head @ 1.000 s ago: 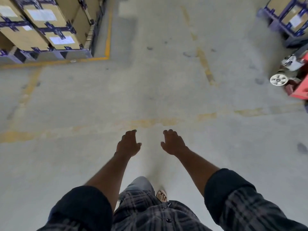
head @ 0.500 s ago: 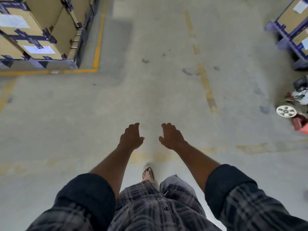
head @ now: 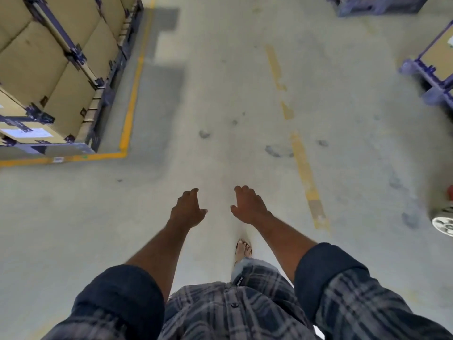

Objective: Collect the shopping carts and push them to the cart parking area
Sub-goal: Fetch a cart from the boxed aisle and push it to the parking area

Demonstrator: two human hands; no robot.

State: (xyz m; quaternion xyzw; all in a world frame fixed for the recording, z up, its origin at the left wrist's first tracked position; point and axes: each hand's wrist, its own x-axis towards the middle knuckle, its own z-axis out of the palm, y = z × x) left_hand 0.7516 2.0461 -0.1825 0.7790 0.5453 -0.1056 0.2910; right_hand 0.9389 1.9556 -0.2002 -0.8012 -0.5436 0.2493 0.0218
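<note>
No shopping cart shows in the head view. My left hand point(head: 187, 209) and my right hand point(head: 247, 206) are stretched out in front of me above the bare concrete floor, a small gap apart. The fingers of both are loosely curled and hold nothing. My right foot point(head: 243, 249) in a sandal is stepping forward below the right hand.
Stacked cardboard boxes point(head: 49, 77) on blue pallets stand at the left inside a yellow floor line point(head: 131, 111). Blue pallets with boxes point(head: 434, 67) sit at the right. A white wheel point(head: 443, 225) and a red part of some machine poke in at the right edge. A worn yellow line point(head: 304, 168) runs ahead.
I have walked forward: the boxes at the left and the wheel at the right have slid nearer and lower in view. Both hands stay held out, holding nothing.
</note>
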